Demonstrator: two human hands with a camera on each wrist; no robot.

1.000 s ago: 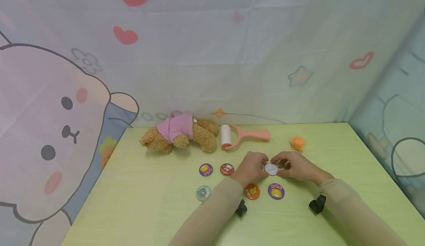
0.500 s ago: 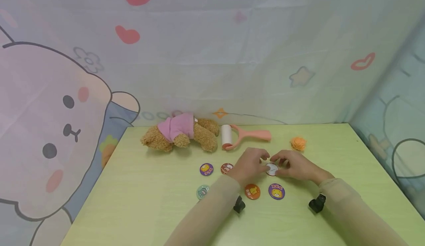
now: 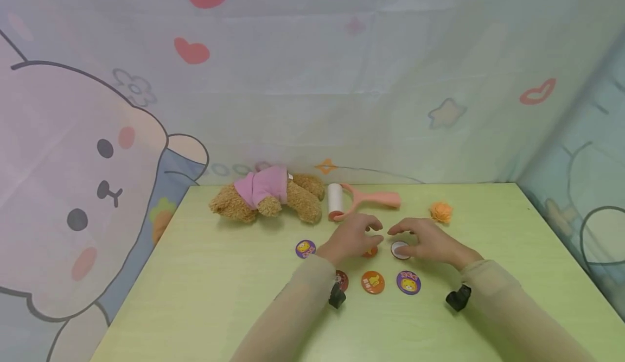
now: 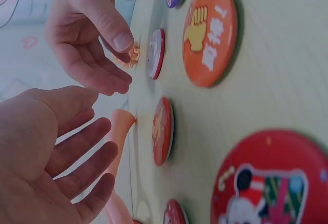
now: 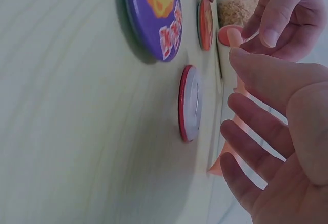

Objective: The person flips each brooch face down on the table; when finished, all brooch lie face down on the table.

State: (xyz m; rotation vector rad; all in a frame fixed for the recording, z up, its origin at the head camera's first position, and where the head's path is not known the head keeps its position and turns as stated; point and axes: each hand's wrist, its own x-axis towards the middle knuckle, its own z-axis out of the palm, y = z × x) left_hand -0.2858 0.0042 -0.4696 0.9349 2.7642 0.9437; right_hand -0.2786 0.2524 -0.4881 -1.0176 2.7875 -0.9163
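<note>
A round pin badge with a white back and red rim (image 3: 399, 246) lies on the table. Just over it my right hand (image 3: 432, 242) hovers with loosely bent fingers; its thumb overlaps the badge in the head view, while the right wrist view shows a gap between them. My left hand (image 3: 352, 238) is to the left, fingers parted and holding nothing, over an orange badge (image 4: 162, 131). Nearer me lie an orange thumbs-up badge (image 3: 373, 282), a purple bear badge (image 3: 408, 282) and a red badge (image 4: 271, 183), the last partly hidden by my left wrist in the head view.
Another purple badge (image 3: 305, 248) is left of my left hand. Along the back of the table (image 3: 219, 297) lie a brown teddy bear (image 3: 263, 194) in a pink top, a lint roller (image 3: 363, 199) with a peach handle, and an orange flower (image 3: 441, 211). A printed cloth hangs behind.
My left hand has drawn away leftward from the white-backed badge, uncovering part of the orange one. My right hand has loosened from the badge, which stays on the table.
</note>
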